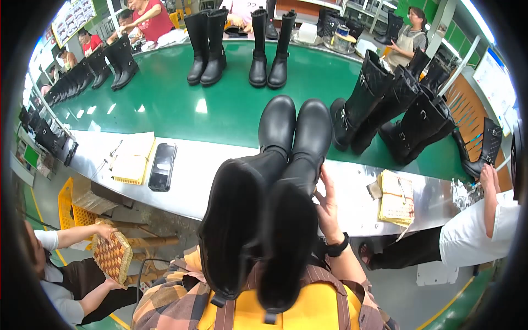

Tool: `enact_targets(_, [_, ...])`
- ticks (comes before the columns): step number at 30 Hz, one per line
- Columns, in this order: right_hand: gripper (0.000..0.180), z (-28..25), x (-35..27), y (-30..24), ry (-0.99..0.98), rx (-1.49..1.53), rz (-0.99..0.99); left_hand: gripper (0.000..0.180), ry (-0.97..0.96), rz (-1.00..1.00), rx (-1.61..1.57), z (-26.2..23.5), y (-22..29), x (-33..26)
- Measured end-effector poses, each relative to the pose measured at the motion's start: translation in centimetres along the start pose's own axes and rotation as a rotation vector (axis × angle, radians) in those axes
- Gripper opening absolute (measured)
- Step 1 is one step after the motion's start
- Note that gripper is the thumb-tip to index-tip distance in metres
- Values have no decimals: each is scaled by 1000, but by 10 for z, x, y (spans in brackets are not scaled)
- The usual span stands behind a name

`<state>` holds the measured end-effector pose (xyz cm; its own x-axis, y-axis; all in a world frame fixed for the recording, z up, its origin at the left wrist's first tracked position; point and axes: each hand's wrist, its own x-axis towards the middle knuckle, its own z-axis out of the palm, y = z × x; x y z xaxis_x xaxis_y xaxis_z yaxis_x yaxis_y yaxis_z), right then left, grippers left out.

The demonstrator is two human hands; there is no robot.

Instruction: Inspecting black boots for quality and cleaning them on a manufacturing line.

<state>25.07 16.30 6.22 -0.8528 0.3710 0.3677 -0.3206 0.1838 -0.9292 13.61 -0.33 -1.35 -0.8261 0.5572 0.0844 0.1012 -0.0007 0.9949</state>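
Observation:
A pair of tall black boots stands side by side before me, toes pointing away and open tops toward me. The left boot (276, 122) and the right boot (313, 132) lean back, their shafts reaching over my apron. My right hand (328, 208), with a dark band on its wrist, is closed against the outer side of the right boot near the ankle. Some of its fingers are hidden behind the shaft. My left hand is not visible; the boots cover the place where my left sleeve (190, 261) leads.
A green work surface (159, 104) with a metal edge (192, 181) holds several other black boots (209, 52). Left lie a yellow paper stack (133, 159) and a dark phone-like object (163, 166); right, a tied paper bundle (397, 197). A co-worker (473, 231) stands right; another holds a woven item (114, 256).

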Motion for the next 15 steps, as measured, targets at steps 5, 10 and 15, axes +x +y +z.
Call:
enact_targets(5, [70,-19,35,29,12,603,207,64,40,196,-32,6,1,29])
enact_targets(10, [52,-45,40,49,-79,784,361,93,-113,476,100,-7,76,2])
enact_targets(15, [52,-55,27,49,-138,863,400,69,-156,-29,-747,-2,77,13])
